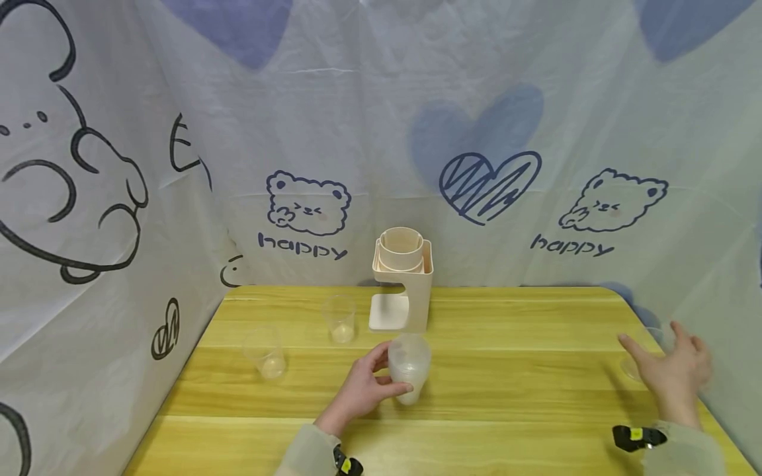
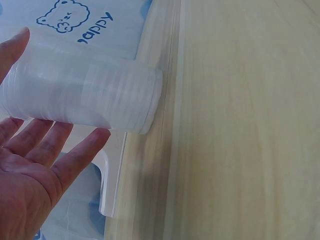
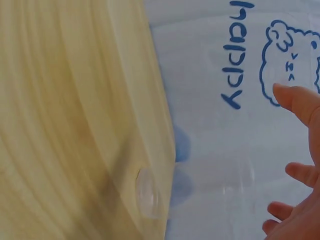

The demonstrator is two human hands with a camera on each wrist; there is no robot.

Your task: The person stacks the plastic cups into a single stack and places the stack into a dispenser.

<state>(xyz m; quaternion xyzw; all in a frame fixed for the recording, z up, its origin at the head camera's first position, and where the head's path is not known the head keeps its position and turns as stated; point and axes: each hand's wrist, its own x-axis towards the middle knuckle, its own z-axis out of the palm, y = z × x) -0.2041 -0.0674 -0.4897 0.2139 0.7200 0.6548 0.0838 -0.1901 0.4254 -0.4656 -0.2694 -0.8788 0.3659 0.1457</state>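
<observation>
just inside table edge [image 3: 159, 90], cup [image 3: 148, 194]

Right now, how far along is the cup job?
Looks done: cups nested in one stack. In hand: left hand holds that stack; right hand is at the right-hand cup, contact unclear. Probably left, if gathering: that cup plus two separate cups on the left side.

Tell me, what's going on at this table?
A person's left hand grips a stack of clear cups. The right hand, fingers spread, is beside a single clear cup near the right edge of the table. Farther left stand a nearer cup and a farther cup; a cream-coloured stand is behind the stack.
</observation>
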